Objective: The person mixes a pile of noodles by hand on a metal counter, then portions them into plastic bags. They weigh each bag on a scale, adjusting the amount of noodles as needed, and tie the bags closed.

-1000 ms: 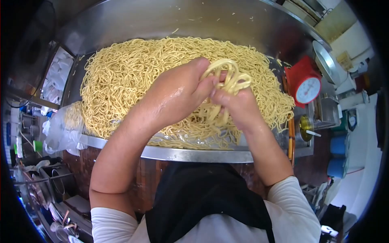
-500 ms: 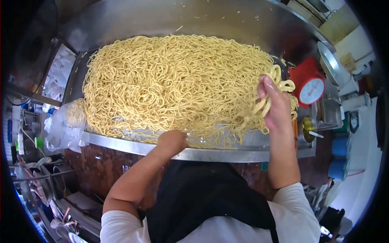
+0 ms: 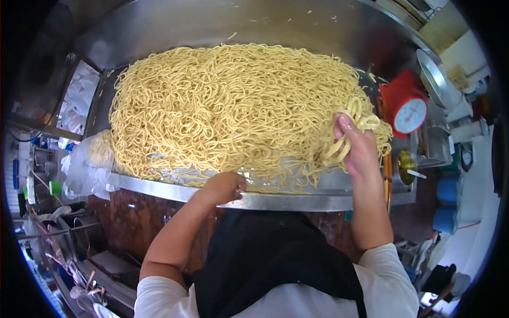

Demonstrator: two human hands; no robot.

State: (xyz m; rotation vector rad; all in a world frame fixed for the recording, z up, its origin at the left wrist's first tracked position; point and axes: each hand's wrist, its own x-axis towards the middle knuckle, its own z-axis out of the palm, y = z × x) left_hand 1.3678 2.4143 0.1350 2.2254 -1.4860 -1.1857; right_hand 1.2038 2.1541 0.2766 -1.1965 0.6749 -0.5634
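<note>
A broad heap of yellow noodles (image 3: 233,100) covers much of the metal tray (image 3: 297,203). Over the heap's right end, my right hand (image 3: 360,146) is closed around a small bunch of noodles, whose loops stick out above the thumb and fingers. My left hand (image 3: 222,188) is curled at the tray's front rim, by the thin scatter of noodles there. Its fingers are bent inward, and whatever they may hold is hidden.
A red dial scale (image 3: 405,108) stands right of the heap, with a jar of yellow liquid (image 3: 406,165) nearer me. At the left end sits a clear plastic bag (image 3: 87,164) with noodles inside. A steel wall (image 3: 212,24) rises behind.
My right hand has come down slightly with its noodles, and their loops hang differently. My left hand stays curled near the front rim, turned a little. The view has shifted slightly.
</note>
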